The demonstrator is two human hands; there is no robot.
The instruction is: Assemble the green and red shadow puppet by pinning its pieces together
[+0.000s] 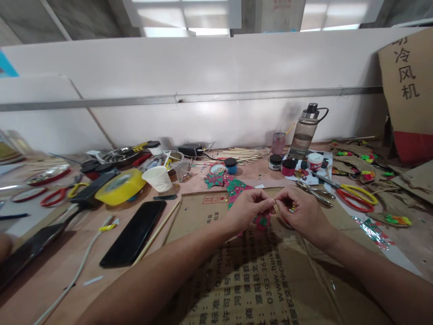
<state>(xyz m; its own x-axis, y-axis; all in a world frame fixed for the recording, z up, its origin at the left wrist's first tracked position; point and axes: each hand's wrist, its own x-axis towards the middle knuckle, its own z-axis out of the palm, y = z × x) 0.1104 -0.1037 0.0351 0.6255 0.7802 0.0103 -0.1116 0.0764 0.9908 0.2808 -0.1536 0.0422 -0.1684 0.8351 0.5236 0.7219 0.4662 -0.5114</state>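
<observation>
My left hand (pixel 252 208) and my right hand (pixel 299 210) meet over a flattened cardboard sheet (pixel 203 234), fingertips pinched close together. Whatever lies between the fingertips is too small to make out. A green and pink painted piece (pixel 263 222) shows just below my left fingers. Behind that hand stretches a larger green and pink patterned piece (pixel 237 186), partly covered by it. A small gold and red bit (pixel 292 207) shows by my right fingers; I cannot tell whether they hold it. Another green and pink piece (pixel 215 179) lies at the sheet's far edge.
Right of my hands are pliers (pixel 316 194), scissors (pixel 356 197) and braided ornaments (pixel 358 167). Paint jars (pixel 288 167) and a water bottle (pixel 303 132) stand behind. To the left lie a black phone (pixel 133 234), yellow tape (pixel 119 186) and a paper cup (pixel 157 178).
</observation>
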